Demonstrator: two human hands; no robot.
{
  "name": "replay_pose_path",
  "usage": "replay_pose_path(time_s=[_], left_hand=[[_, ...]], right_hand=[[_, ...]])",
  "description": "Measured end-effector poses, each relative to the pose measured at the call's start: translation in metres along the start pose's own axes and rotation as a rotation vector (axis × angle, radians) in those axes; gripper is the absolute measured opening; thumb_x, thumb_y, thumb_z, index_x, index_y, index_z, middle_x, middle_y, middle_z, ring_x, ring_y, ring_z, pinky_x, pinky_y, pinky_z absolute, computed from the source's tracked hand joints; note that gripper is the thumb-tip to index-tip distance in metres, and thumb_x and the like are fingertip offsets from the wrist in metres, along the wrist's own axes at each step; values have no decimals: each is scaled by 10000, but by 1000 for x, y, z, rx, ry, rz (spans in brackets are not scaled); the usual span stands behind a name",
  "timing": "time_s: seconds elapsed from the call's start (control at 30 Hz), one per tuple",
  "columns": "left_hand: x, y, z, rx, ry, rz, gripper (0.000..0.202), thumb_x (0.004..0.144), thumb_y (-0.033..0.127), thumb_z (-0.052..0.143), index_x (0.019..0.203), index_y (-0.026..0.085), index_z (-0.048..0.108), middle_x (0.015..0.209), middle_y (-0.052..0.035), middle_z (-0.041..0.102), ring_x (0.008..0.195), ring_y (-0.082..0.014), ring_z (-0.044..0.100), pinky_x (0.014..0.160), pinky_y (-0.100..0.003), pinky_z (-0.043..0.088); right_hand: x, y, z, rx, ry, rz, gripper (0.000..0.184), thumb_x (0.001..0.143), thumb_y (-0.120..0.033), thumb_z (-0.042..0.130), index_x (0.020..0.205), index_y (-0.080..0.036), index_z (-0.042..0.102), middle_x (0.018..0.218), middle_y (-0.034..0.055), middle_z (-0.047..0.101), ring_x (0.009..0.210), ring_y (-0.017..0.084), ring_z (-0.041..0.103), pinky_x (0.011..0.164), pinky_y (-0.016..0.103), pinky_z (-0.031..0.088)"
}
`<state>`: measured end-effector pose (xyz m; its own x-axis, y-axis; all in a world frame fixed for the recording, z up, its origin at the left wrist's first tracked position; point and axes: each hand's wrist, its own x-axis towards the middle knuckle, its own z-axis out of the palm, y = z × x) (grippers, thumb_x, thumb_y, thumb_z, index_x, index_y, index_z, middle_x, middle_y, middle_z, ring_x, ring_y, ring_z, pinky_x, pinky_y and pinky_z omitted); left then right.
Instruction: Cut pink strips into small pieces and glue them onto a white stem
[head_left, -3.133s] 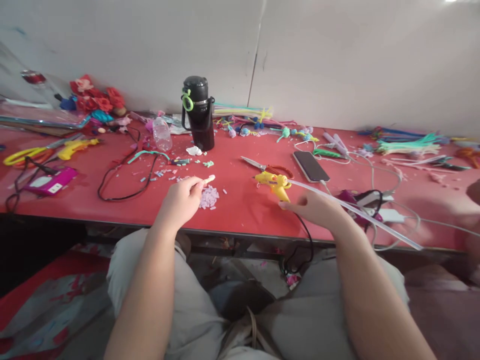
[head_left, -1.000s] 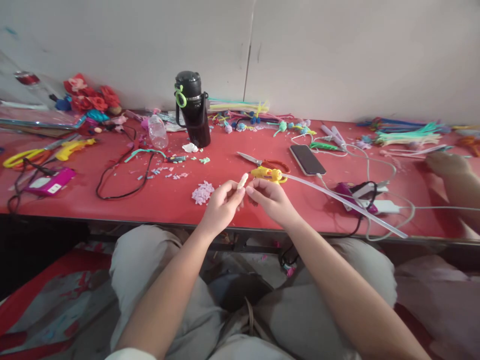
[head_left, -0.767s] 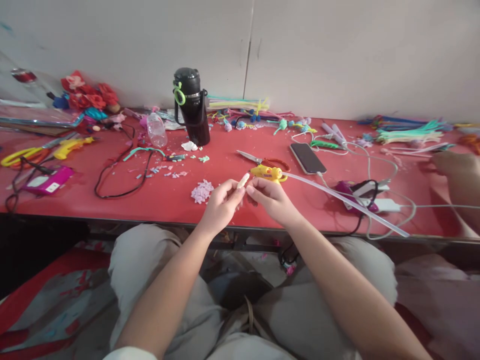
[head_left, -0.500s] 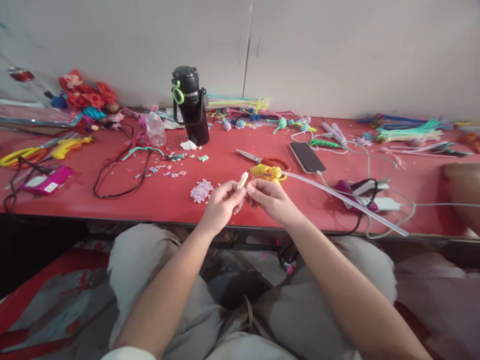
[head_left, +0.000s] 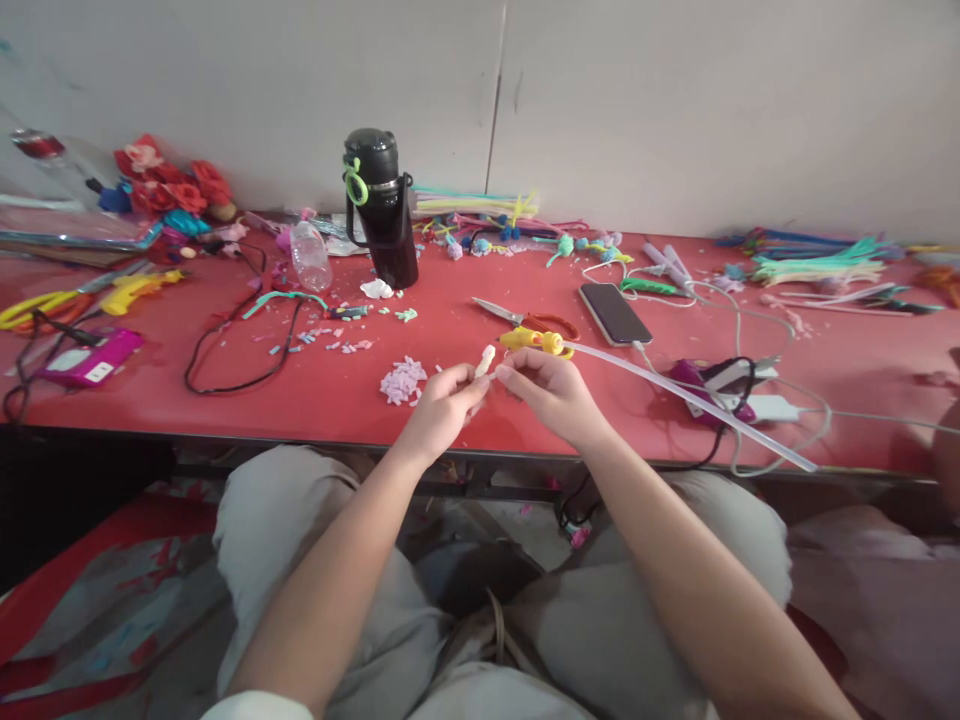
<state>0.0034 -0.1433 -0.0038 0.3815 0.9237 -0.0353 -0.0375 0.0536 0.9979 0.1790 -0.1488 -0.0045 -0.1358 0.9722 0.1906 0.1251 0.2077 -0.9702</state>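
Note:
My left hand (head_left: pixel 442 400) is closed in a pinch on a small cream fuzzy piece (head_left: pixel 486 360), held upright just above the red table (head_left: pixel 330 395). Its fingertips meet those of my right hand (head_left: pixel 547 392), which pinches the same piece from the right. A yellow glue gun (head_left: pixel 534 341) with a long clear glue stick (head_left: pixel 682 400) lies on the table just behind my right hand. A small heap of pale pink cut bits (head_left: pixel 403 380) lies left of my left hand.
Scissors (head_left: pixel 525 320) and a phone (head_left: pixel 613 313) lie behind the glue gun. A black bottle (head_left: pixel 381 205) stands at the back. Cables and a power strip (head_left: pixel 739 395) lie right. Pipe cleaners (head_left: pixel 814 270) and red flowers (head_left: pixel 169 190) line the rear edge.
My right hand left the glue gun on the table and came to the cream piece, which my left hand carried rightward. Another person's hand at the right edge has withdrawn.

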Motion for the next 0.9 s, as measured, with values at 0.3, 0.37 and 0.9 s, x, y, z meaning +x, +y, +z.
replay_pose_path(time_s=[0.3, 0.37, 0.9], left_hand=[[-1, -1, 1, 272, 96, 65, 264, 899, 390, 574, 738, 183, 546, 621, 35, 394, 582, -110, 361, 550, -272, 288], [-1, -2, 2, 247, 102, 82, 317, 925, 458, 543, 765, 186, 567, 623, 31, 392, 581, -116, 359, 551, -274, 290], [-2, 1, 0, 334, 155, 143, 338, 970, 462, 489, 843, 178, 619, 631, 34, 430, 594, -116, 408, 588, -275, 310]], right_hand=[[2, -3, -6, -230, 118, -221, 225, 928, -425, 593, 852, -214, 607, 873, 46, 639, 796, 168, 578, 722, 332, 463], [1, -4, -5, -251, 127, -232, 212, 934, -414, 585, 850, -220, 600, 878, 44, 645, 803, 171, 579, 726, 334, 468], [-1, -4, -1, -292, 161, -247, 151, 936, -356, 574, 867, -224, 601, 915, 52, 648, 819, 173, 585, 726, 332, 485]])
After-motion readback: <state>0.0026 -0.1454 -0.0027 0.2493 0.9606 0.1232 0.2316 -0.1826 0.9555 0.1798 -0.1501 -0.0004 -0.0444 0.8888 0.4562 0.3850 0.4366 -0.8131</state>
